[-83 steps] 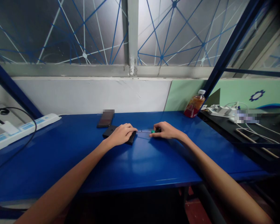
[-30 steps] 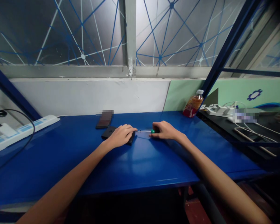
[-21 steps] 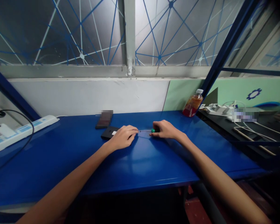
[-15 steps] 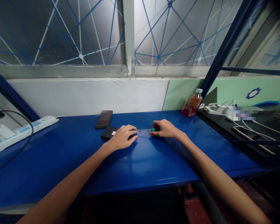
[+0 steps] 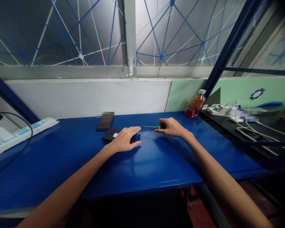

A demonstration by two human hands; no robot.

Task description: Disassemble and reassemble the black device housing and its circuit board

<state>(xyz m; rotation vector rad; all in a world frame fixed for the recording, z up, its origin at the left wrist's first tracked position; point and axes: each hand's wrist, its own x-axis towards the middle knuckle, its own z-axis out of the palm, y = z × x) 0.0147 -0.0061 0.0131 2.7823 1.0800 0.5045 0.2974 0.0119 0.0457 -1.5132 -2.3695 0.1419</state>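
My right hand (image 5: 172, 127) is closed around the green and black handle of a screwdriver (image 5: 158, 127). Its thin shaft points left, raised off the blue table, with the tip apart from my other hand. My left hand (image 5: 124, 139) lies over a flat black box-like device (image 5: 108, 135), thumb spread away from the outstretched fingers. A small white label shows on the device's top; its right part is mostly hidden under the hand. Tiny dark bits, perhaps screws (image 5: 142, 131), lie on the table just right of my left fingertips.
Behind the device lies a dark phone-like slab (image 5: 105, 122), partly blurred out. A white power strip (image 5: 26, 134) with a black cable is at the left. A drink bottle (image 5: 196, 104) stands at the back right. A black side table (image 5: 228, 133) holds chargers and cables.
My right hand has lifted the screwdriver and drawn it back to the right, away from the device. The left hand's thumb and fingers have spread from their earlier grip on the device's edge.
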